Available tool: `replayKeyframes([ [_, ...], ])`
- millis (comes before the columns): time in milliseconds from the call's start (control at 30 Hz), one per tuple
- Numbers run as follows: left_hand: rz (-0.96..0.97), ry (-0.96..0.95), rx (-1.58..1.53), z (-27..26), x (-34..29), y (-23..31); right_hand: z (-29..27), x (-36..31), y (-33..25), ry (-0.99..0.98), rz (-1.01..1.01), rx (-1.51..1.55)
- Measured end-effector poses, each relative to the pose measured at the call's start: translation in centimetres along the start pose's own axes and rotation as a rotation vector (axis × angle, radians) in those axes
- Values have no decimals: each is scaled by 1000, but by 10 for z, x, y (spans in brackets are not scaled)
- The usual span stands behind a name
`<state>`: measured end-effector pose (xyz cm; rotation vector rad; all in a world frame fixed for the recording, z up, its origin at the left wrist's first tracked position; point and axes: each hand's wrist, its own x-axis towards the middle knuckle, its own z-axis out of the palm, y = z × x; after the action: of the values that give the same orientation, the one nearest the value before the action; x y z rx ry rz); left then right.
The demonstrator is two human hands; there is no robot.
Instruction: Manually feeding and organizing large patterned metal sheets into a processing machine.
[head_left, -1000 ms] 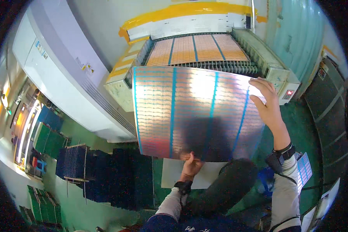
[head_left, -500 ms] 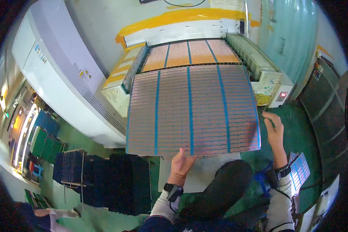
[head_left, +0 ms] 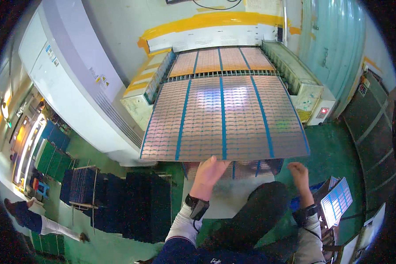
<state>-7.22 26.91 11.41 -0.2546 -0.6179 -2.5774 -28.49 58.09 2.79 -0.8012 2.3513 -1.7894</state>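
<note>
- The left hand (head_left: 208, 170) reaches up under the near edge of a large, thin, shiny copper-coloured panel with blue lengthwise stripes (head_left: 224, 119); its grip pinches that edge near the middle, fingers on the underside and thumb against the rim.
- The right hand (head_left: 300, 170) hangs just below the panel's near right corner, apart from it, its grip loosely curled and holding nothing.
- The panel lies nearly flat, its far edge meeting the mouth of a pale grey-green conveyor machine with roller rows (head_left: 295, 77), its near edge jutting out over the person's lap.
- A second copper-coloured striped panel (head_left: 220, 59) lies further back on the machine's rollers, just beyond the first.
- Under the held panel's near edge, the edge of another striped sheet (head_left: 251, 167) shows on a pale grey table (head_left: 224, 193).
- Both wrists carry dark bands; the sleeves are light with dark upper arms.
- To the left stands a long white cabinet (head_left: 66, 83); below it are dark stacked racks (head_left: 119, 207) on the green floor (head_left: 339, 149).
- A small striped sheet (head_left: 336, 201) lies at the lower right, near the right wrist.
- Another person (head_left: 39, 222) stands at the far lower left.
</note>
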Motion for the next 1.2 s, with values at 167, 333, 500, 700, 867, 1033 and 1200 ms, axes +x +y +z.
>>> replayKeyframes([
  [167,-13,-39,17,3,12,3,37,-34,-55,-472,414,342],
  [333,-18,-53,8,-12,24,10,67,-43,-31,-754,479,765],
  [500,31,70,120,10,35,-7,45,-48,-24,-683,313,559],
  [700,-89,249,-190,-32,56,19,66,-57,-20,-476,408,727],
  [867,-3,142,-12,-30,63,-1,33,-73,-70,-431,362,690],
  [1033,-28,-114,-104,-52,87,15,46,-69,-61,-450,318,671],
  [1200,-39,-5,-131,-21,93,5,54,-64,-36,-387,65,490],
])
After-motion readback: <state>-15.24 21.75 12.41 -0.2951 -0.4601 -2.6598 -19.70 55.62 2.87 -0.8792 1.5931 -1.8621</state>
